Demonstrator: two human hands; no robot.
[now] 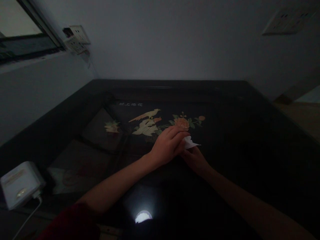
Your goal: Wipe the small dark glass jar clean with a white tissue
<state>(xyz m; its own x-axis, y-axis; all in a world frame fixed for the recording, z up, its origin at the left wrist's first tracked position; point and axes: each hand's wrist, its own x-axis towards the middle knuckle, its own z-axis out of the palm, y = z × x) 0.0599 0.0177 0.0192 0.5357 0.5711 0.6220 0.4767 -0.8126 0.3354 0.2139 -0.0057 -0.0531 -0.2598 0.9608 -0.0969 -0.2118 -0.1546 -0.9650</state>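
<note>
Both my hands meet over the middle of a dark glossy table [250,140]. A small white piece of paper [190,143] sticks out between them. My left hand [168,145] lies on top with its fingers curled and pinched on the paper. My right hand [194,159] sits beneath it in shadow, fingers closed on the same paper from below. Just beyond the hands, the tabletop carries an inlaid picture of a bird and flowers [160,123].
A white box with a plugged-in cable [20,184] stands at the table's near left corner. Wall sockets [76,40] sit by a window at upper left. A lamp's reflection [143,216] shines on the near tabletop. Walls border the table's left and far sides.
</note>
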